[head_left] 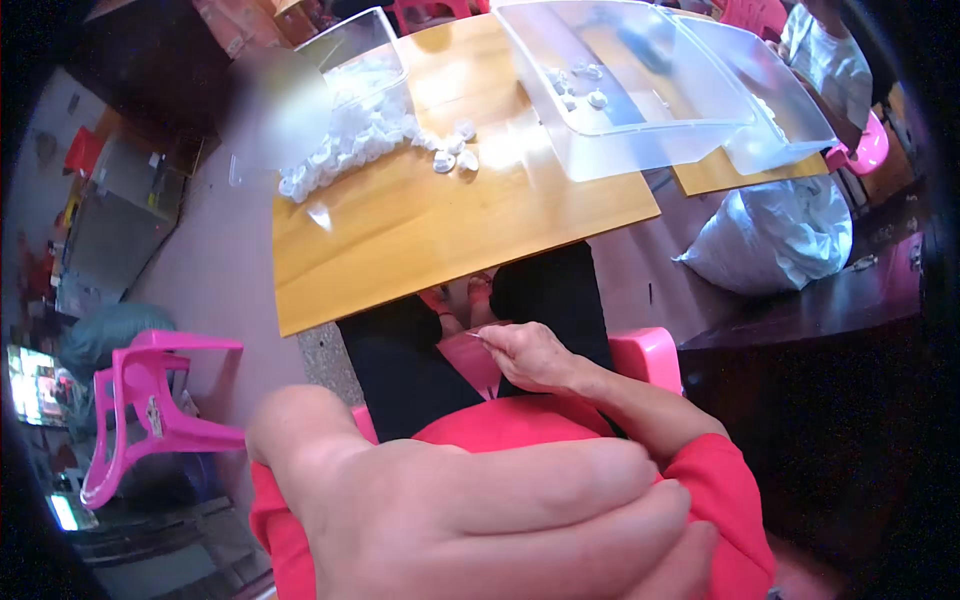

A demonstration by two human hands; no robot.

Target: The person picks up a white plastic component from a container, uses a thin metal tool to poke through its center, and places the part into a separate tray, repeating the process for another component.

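Observation:
My left hand (pixel 480 520) is very large and close in the lower middle, its back toward me. Its fingers lie pressed together and bend at their far ends, so the hand looks closed; the fingertips and anything in them are hidden. Over my lap, below the table's near edge, my right hand (pixel 527 355) is closed in a pinch. A small, thin, pale piece (pixel 474 335) sticks out from its fingertips, too small to name. On the wooden table (pixel 450 235) lies a heap of small white plastic parts (pixel 350 140), with several loose ones (pixel 456 155) beside it.
Clear plastic bins (pixel 640 150) stand at the far right, some white parts inside. Another clear bin (pixel 390 50) is behind the heap. A pink stool (pixel 160 400) stands left, a stuffed white sack (pixel 775 240) right. Another person (pixel 830 65) sits far right.

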